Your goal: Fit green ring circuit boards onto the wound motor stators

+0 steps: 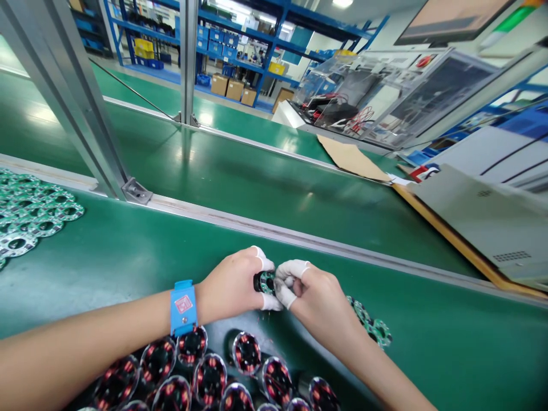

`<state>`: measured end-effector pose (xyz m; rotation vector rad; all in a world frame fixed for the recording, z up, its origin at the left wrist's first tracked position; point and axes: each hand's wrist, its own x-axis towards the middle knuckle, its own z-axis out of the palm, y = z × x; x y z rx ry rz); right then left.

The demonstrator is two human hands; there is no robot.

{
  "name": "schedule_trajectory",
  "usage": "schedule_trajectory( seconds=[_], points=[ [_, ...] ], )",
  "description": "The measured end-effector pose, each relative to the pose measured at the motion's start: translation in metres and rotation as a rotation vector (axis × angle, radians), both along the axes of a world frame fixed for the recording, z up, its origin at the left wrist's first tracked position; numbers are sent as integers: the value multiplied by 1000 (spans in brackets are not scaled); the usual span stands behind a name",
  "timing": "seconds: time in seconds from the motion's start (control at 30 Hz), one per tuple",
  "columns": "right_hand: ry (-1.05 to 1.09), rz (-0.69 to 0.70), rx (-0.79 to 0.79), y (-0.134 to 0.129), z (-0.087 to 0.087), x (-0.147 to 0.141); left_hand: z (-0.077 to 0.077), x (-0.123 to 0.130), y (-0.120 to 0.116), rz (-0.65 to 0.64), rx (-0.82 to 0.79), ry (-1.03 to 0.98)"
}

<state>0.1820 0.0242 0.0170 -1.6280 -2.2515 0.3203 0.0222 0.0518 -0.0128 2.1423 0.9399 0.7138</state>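
My left hand (233,282), wearing white finger cots and a blue wrist strap (184,308), is closed around a dark round part with a small green ring-shaped circuit board (267,282) at its face. Against the board's right edge, my right hand (314,288) has its white-cotted fingertips pinched together; what is between them is hidden. Below both hands stand several round metal-cased motor stators (209,379) with copper windings showing inside. A few green ring-shaped boards (379,330) lie beside my right forearm, which partly covers them.
A pile of green ring boards (34,208) lies at the left on the green bench (141,245). An aluminium post (77,97) rises from the rail beyond my left arm. A grey metal panel (483,222) stands at the right, and a clear-covered machine (368,97) sits further back.
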Motion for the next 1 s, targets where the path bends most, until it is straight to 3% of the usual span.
schedule_trajectory(
  seconds=[0.33, 0.57, 0.8, 1.0],
  points=[
    [24, -4, -91, 4, 6, -3, 2, 1, -2, -11, 49, 74],
    [267, -89, -237, 6, -6, -3, 3, 0, -1, 2, 8, 91],
    [303, -91, -158, 6, -11, -2, 4, 1, -1, 14, -72, 2],
    [301, -101, -161, 4, -11, -3, 3, 0, 1, 3, -31, -6]
  ],
)
